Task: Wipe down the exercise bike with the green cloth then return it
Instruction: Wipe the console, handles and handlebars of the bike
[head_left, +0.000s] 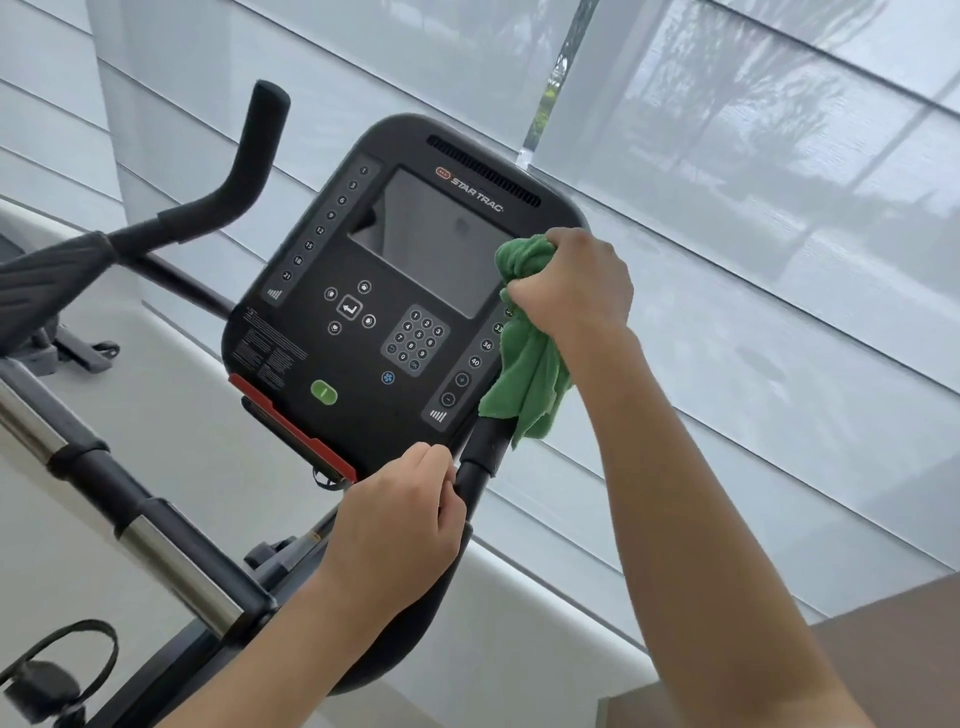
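The exercise bike's black console (395, 291), with a dark screen and keypad, fills the middle of the view, tilted. My right hand (576, 280) is closed around a bunched green cloth (524, 364) and presses it against the console's right edge; the cloth's loose end hangs down over the right handlebar post (480, 457). My left hand (400, 525) sits just below the console's bottom edge with fingers curled, touching the lower rim beside that post. Whether it grips anything I cannot tell.
A black handlebar (244, 171) curves up at the left, and a chrome and black bar (104, 499) runs across the lower left. A strapped pedal (47, 670) shows at bottom left. Window blinds (779, 260) stand behind; a brown surface (893, 634) is at lower right.
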